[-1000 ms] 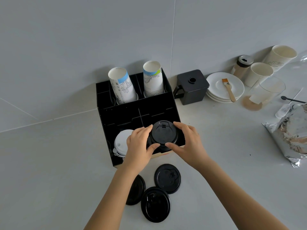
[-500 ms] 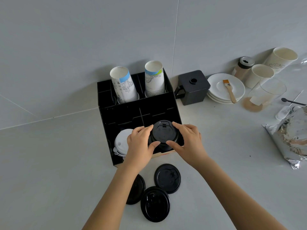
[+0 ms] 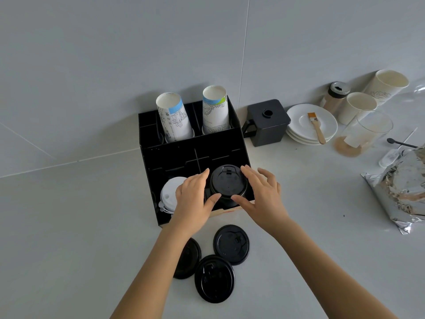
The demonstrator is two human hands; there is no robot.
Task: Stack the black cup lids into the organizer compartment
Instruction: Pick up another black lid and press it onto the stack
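Observation:
A stack of black cup lids (image 3: 227,183) stands in the front right compartment of the black organizer (image 3: 190,155). My left hand (image 3: 193,199) cups the stack's left side, thumb at its front. My right hand (image 3: 264,196) cups the right side, thumb touching the front and fingers spread near the rim. Three more black lids lie loose on the counter in front of the organizer: one at the right (image 3: 231,244), one nearest me (image 3: 214,278), and one (image 3: 188,259) partly hidden under my left forearm.
White lids (image 3: 169,194) fill the front left compartment. Two paper cup stacks (image 3: 174,118) (image 3: 215,111) stand in the rear ones. To the right are a black box (image 3: 268,122), white plates (image 3: 299,120) with a brush, cups, a glass (image 3: 368,132) and a foil bag (image 3: 402,187).
Both hands stay around the black lid stack in the compartment. The fingers of my right hand have spread slightly; the loose lids have not moved.

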